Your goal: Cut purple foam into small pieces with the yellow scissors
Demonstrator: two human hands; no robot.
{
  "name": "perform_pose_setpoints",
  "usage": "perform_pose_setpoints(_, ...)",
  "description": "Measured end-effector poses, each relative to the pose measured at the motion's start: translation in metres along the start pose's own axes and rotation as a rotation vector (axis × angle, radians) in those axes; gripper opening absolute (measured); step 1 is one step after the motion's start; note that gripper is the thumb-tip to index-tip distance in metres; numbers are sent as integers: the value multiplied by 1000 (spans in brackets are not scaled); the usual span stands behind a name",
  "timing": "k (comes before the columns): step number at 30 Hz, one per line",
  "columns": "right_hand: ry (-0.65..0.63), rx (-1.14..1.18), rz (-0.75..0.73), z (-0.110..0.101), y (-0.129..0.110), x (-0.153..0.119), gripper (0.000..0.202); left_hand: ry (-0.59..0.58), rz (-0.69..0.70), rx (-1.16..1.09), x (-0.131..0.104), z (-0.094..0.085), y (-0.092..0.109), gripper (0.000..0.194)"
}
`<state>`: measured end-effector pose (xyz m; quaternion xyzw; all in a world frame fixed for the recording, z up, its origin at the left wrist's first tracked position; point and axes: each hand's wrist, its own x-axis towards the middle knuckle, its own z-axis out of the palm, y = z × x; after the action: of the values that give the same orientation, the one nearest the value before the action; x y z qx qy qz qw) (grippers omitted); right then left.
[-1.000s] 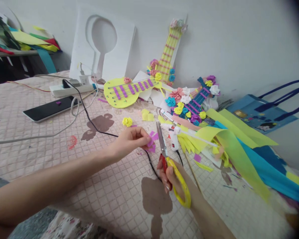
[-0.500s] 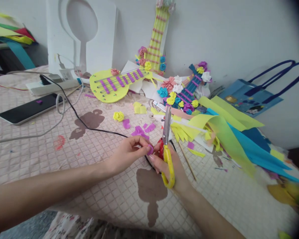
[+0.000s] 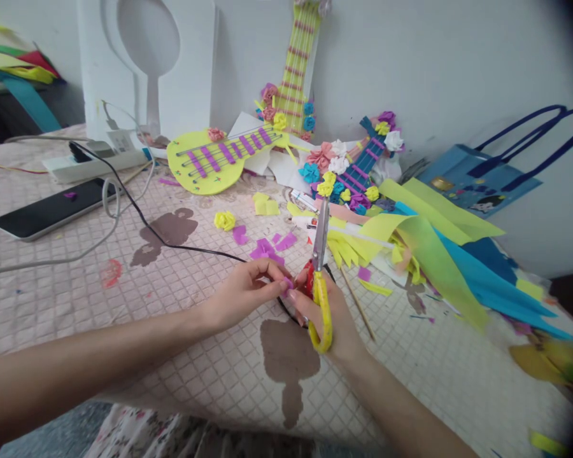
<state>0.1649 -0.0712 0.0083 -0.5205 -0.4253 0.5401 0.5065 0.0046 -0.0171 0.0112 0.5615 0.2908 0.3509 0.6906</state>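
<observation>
A small purple paper piece [image 3: 287, 286] is pinched between the thumb and forefinger of my left hand [image 3: 253, 289]. The fingertips of my right hand [image 3: 332, 318] touch the same piece from the other side. Hooked in my right hand are scissors [image 3: 321, 238] with red and yellow handles, their blades pointing up and away from me, apparently closed together. Just beyond my fingers lie loose purple paper scraps [image 3: 266, 249] and a yellow paper flower [image 3: 225, 221]. A black cable [image 3: 200, 250] runs beneath my hands.
Behind stand a yellow paper guitar [image 3: 210, 162] and a blue one [image 3: 363, 166] with paper flowers. Crepe paper strips [image 3: 424, 254] and a blue bag [image 3: 477, 178] lie right. A phone [image 3: 52, 207] and power strip [image 3: 93, 165] sit left; a thin stick [image 3: 358, 304] lies beside my right hand.
The view has shifted slightly. Both hands stay together around the purple piece, whose shape looks a little more folded between my fingertips. The scissors remain in my right hand.
</observation>
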Motion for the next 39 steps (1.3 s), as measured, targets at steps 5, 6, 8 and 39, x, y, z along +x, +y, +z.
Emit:
perform_pose_setpoints(5,10,11,22,0,-2,1,26,-15,9,67,0,-3,2,16)
perform_pose_setpoints(6,-16,39,24,0,-1,2,25,-35,17,81,0,-5,4,15)
perform_pose_setpoints(8,-96,145,26,-3,4,3,24,-124,40,101,1,-8,9,17)
perform_pose_setpoints(39,-27,-20,52,-2,-7,-1,28,-210,-4,217,8,-17,10,15)
